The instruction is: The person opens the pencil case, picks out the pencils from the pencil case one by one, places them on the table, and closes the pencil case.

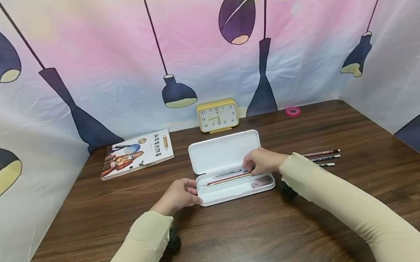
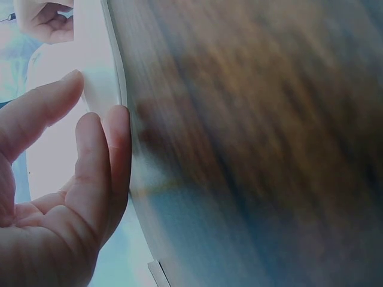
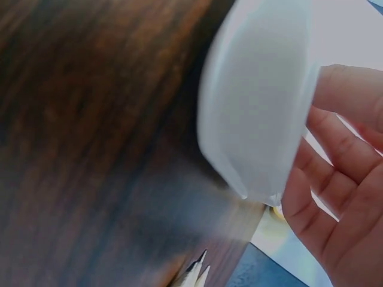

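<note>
A white pencil case (image 1: 227,198) lies in front of me, its lid (image 1: 225,152) raised at the back. Around its left end curls my left hand (image 1: 177,196), thumb by the front corner; the left wrist view shows the fingers against the white wall (image 2: 99,54). My right hand (image 1: 263,161) reaches into the right part, curled fingers pinching the end of a pencil (image 1: 228,179) among slim pencils and pens. Its fingertips are partly hidden behind the case wall (image 3: 257,107) in the right wrist view. A small pinkish-grey item (image 1: 261,181) sits in the front right compartment.
Several pencils (image 1: 325,158) lie on the brown wooden table (image 1: 229,248) right of the case. Behind stand a yellow clock (image 1: 217,115) and a pink ring-shaped roll (image 1: 292,111). A book (image 1: 136,153) lies at the back left. Printed cloth (image 1: 113,73) hangs around the table.
</note>
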The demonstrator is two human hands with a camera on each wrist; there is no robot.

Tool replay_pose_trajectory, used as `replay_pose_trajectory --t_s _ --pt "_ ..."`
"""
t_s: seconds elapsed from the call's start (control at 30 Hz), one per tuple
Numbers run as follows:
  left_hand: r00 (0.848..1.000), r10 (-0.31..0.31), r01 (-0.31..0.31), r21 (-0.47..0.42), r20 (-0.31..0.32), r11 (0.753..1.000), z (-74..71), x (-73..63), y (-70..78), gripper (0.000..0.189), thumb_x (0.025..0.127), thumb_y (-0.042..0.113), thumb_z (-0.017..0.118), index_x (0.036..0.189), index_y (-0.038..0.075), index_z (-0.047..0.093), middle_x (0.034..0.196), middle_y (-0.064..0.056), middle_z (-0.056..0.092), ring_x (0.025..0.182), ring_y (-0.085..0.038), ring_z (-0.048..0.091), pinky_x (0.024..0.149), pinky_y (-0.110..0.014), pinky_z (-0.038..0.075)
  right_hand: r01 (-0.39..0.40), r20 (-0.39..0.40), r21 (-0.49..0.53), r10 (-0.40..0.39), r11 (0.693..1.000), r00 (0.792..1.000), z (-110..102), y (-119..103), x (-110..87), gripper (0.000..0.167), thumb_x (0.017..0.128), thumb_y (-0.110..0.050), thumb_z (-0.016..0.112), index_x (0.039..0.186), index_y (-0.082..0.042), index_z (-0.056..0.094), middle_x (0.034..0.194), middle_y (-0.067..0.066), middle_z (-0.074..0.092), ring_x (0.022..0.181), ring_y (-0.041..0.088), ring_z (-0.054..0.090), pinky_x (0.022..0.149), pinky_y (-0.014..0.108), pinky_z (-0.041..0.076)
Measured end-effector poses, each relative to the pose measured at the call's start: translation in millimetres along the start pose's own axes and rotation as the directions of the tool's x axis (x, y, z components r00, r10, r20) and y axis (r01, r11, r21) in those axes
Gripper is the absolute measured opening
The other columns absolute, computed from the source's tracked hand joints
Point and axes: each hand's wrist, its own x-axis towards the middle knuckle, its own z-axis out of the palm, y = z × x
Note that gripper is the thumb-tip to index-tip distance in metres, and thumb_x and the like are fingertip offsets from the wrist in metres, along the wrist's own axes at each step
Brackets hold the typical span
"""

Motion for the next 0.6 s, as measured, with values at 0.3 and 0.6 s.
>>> replay_pose_trajectory --t_s 0.3,0.6 --pt "1.000 -0.006 0.006 -0.007 -0.001 1.000 0.6 0.2 -0.1 0.049 0.066 -0.008 0.068 0.111 -0.008 0.048 0.088 -0.014 0.054 0.071 -0.018 0.053 0.063 -0.029 0.049 0.015 0.032 -0.043 -0.014 0.999 0.999 0.0 -0.2 3.5 0.020 0.068 0.003 0.064 0.088 -0.002 0.063 0.072 -0.003 0.058 0.070 0.010 0.052 0.067 0.024 0.043" --pt "1.000 -0.004 0.004 -0.002 0.000 1.000 0.8 -0.5 0.8 0.049 0.067 -0.008 0.068 0.111 -0.008 0.048 0.088 -0.014 0.054 0.072 -0.018 0.054 0.064 -0.029 0.049 -0.006 0.046 -0.010 0.006 1.000 0.999 1.0 -8.3 4.9 0.020 0.073 0.002 0.064 0.093 -0.004 0.063 0.078 -0.001 0.061 0.075 0.010 0.054 0.071 0.026 0.044"
